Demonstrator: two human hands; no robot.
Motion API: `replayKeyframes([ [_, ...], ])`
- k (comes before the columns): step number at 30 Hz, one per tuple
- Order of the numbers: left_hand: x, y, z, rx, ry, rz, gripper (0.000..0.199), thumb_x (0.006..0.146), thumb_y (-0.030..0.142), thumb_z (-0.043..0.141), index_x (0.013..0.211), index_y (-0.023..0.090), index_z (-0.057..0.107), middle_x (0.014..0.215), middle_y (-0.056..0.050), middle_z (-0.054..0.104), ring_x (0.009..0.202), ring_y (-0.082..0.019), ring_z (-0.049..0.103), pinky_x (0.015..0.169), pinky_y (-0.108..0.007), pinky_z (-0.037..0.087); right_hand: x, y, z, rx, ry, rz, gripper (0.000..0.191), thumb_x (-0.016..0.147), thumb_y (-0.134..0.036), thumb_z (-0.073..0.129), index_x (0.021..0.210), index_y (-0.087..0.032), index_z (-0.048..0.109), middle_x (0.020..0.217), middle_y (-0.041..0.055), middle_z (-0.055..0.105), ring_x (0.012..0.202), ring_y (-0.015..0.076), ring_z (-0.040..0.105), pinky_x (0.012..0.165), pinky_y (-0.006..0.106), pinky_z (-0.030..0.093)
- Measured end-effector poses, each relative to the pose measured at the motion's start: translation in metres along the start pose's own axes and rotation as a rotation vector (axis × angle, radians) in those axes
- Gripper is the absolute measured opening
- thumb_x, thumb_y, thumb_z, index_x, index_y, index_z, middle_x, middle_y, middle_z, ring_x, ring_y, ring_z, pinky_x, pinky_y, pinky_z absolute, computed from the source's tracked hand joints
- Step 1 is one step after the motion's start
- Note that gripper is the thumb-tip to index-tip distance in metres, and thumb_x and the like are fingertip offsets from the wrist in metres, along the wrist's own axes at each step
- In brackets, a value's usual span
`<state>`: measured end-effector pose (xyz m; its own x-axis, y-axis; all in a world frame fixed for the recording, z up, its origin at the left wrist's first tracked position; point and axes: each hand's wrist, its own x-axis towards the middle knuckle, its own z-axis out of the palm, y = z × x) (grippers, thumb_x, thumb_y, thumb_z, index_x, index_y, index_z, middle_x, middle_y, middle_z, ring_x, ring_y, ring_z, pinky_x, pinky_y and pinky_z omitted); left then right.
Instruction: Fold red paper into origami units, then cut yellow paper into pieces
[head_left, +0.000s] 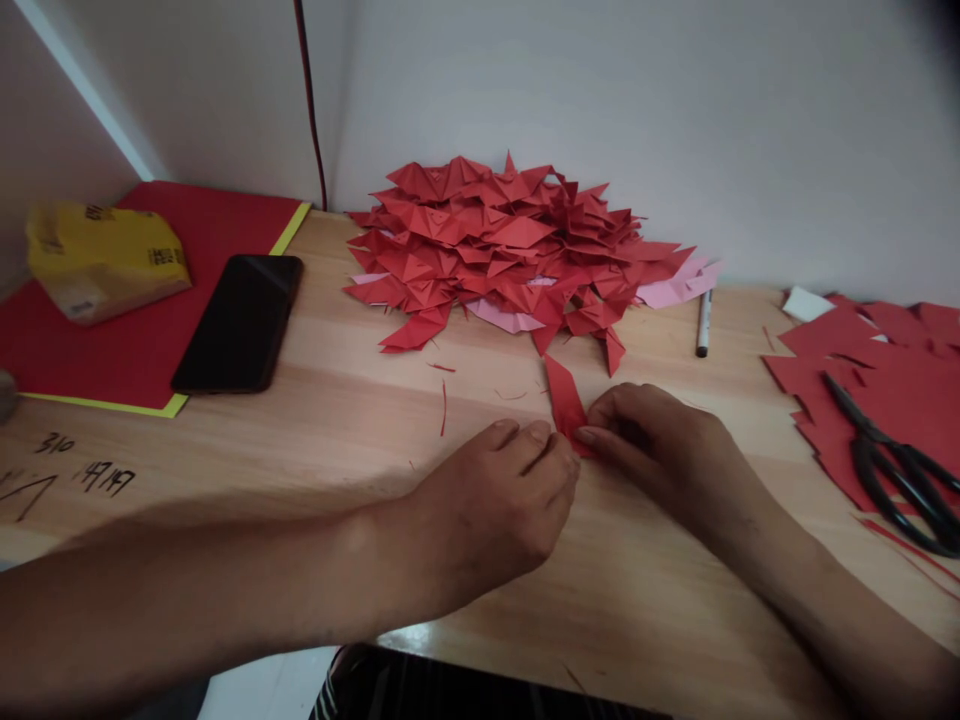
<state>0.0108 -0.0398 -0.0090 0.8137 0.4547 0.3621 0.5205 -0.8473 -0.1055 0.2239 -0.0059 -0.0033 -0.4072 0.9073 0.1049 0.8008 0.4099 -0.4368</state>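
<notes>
Meeting at a small red paper [566, 395] on the tabletop [352, 400], a person's two bare hands work in front of a heap of folded red shapes [510, 240]. The right hand [645, 430] has thumb and forefinger pinched on the paper's lower right edge; the left hand [517, 490] curls its fingers close together at the lower left, though whether they clamp the paper cannot be told. A marker [704, 325] lies right of the heap, scissors [900, 470] rest on red sheets [922, 385] farther right, and a black phone [238, 325] lies at left, near a yellow packet [112, 260].
</notes>
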Motion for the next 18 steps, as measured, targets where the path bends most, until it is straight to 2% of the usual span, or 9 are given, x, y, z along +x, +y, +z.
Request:
replayKeyframes([
  [7, 0.0008, -0.0011, 0.0002, 0.0, 0.05, 0.003, 0.031, 0.093, 0.008, 0.043, 0.113, 0.005, 0.066, 0.113, -0.013, 0.07, 0.109, -0.023, 0.064, 0.094, -0.036, 0.052, 0.0, -0.0032, 0.0012, 0.003, 0.031, -0.003, 0.017, 0.089, -0.03, 0.06, 0.075, -0.02, 0.057, 0.066, -0.0016, 0.06, 0.058, 0.0134, 0.054, 0.056, 0.026, 0.04],
  [18, 0.0013, 0.0018, -0.0007, -0.014, 0.038, -0.003, 0.031, 0.092, 0.006, 0.041, 0.11, 0.004, 0.067, 0.107, -0.014, 0.071, 0.105, -0.024, 0.066, 0.089, -0.035, 0.054, 0.0068, -0.0036, 0.0009, -0.097, -0.069, 0.029, 0.024, 0.091, -0.035, 0.055, 0.072, -0.021, 0.049, 0.069, -0.0008, 0.058, 0.059, 0.014, 0.051, 0.054, 0.025, 0.036],
])
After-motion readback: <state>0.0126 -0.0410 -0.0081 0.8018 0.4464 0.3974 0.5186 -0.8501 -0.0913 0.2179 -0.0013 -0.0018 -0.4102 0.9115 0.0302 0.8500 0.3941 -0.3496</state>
